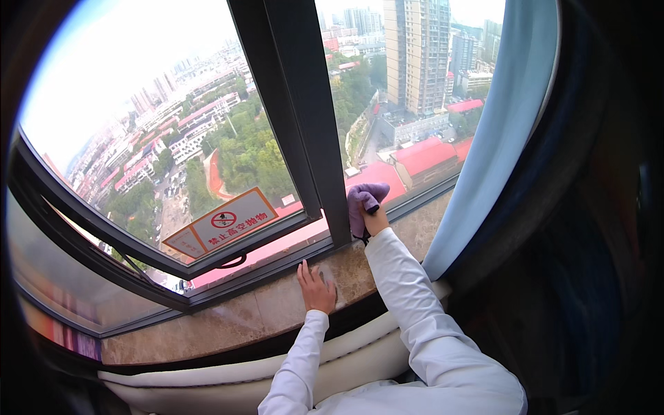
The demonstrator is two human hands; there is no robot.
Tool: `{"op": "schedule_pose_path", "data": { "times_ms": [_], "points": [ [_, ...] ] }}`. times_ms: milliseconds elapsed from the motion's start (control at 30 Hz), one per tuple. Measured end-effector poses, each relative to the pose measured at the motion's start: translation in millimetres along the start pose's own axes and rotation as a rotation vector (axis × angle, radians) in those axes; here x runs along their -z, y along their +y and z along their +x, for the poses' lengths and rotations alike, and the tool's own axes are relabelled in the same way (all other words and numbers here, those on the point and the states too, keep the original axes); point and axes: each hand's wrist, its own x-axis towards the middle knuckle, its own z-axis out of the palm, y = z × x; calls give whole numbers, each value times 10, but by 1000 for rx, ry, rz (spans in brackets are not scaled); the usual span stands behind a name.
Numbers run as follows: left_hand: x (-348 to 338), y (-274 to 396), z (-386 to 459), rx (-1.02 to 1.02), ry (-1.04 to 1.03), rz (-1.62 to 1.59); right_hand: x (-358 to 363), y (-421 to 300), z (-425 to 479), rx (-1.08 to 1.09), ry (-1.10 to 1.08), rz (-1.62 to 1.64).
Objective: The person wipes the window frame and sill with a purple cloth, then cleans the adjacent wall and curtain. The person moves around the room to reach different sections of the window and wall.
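Observation:
A bunched purple cloth [361, 203] is in my right hand [377, 220], pressed near the foot of the dark window mullion [332, 155] and the lower corner of the right pane. The fingers are mostly hidden by the cloth. To the left, my left hand [317, 290] rests with fingers spread on the brown marble windowsill [223, 324], its fingertips by the dark lower window frame [270, 273]. It holds nothing. Beyond it, the left window sash [306, 217] is tilted outward, leaving a gap above the frame.
A black handle [233, 261] sits on the sash's lower rail, below a warning sticker [220, 223] bearing writing. A light blue curtain [487, 145] hangs at the right. The cream padded back of a seat [363, 358] runs along the sill. Outside, buildings lie far below.

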Motion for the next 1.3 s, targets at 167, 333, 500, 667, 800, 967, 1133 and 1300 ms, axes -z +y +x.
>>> {"op": "schedule_pose_path", "data": {
  "times_ms": [167,333,500,667,800,967,1133,1300],
  "points": [
    [-11,-57,10,6,-4,-4,389,404,166,16,32,-66],
    [-29,-25,-9,19,0,0,630,-1418,866,217,50,196],
    [-3,-54,-30,27,2,9,-241,-589,239,444,190,-164],
    [-47,-30,-38,-2,0,-13,230,785,-245,-293,4,-183],
    [23,-145,-50,21,12,24,430,-225,489,-6,245,212],
    [-21,-91,-31,31,16,7,330,-1442,774,430,201,-1],
    [-56,30,5,14,3,-6,139,591,-77,167,146,-307],
    [7,-111,-34,17,16,5,665,360,379,-245,518,240]
  ]
}}
